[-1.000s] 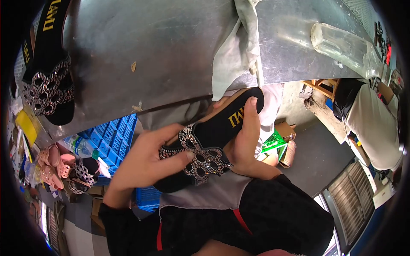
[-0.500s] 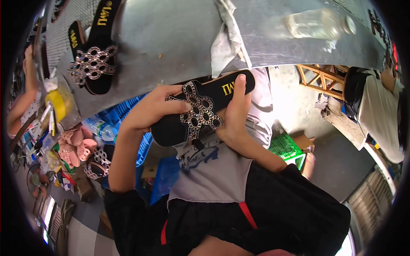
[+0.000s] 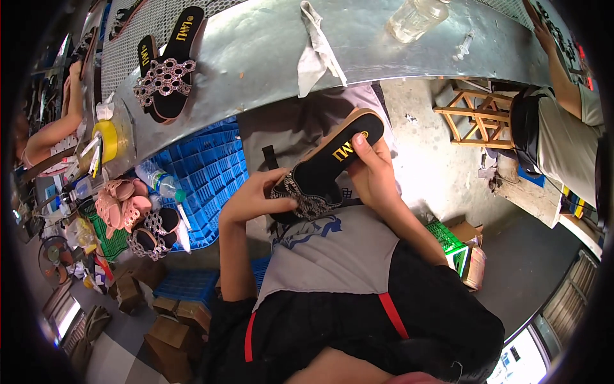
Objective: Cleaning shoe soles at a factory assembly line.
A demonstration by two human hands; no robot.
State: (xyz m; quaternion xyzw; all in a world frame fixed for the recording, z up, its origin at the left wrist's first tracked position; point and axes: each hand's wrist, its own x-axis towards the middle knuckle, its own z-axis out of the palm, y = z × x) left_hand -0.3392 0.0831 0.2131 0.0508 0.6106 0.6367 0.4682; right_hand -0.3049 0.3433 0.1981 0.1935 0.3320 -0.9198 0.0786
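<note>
Over my lap I hold a black slide sandal (image 3: 329,160) with a rhinestone cut-out strap. Its heel end points up to the right, the toe end down to the left and partly hidden. My left hand (image 3: 259,197) grips the strap at the toe end, thumb on the stones. My right hand (image 3: 372,169) clasps the heel half, thumb on the insole beside the gold lettering and fingers behind the sole. A similar pair of sandals (image 3: 167,80) lies on the metal table (image 3: 236,67) at the far left, one overlapping the other.
A white cloth (image 3: 314,54) hangs over the table edge. Farther right are a glass jar (image 3: 416,19) and a syringe (image 3: 464,46). Yellow tape (image 3: 110,141), a plastic bottle (image 3: 158,179), pink sandals (image 3: 121,203) and a blue crate (image 3: 204,173) fill the left. Other people work on both sides.
Both hands have drawn the sandal down, away from the table edge and closer to my body. It has tilted, so the strap now shows more edge-on. The head view has shifted too.
</note>
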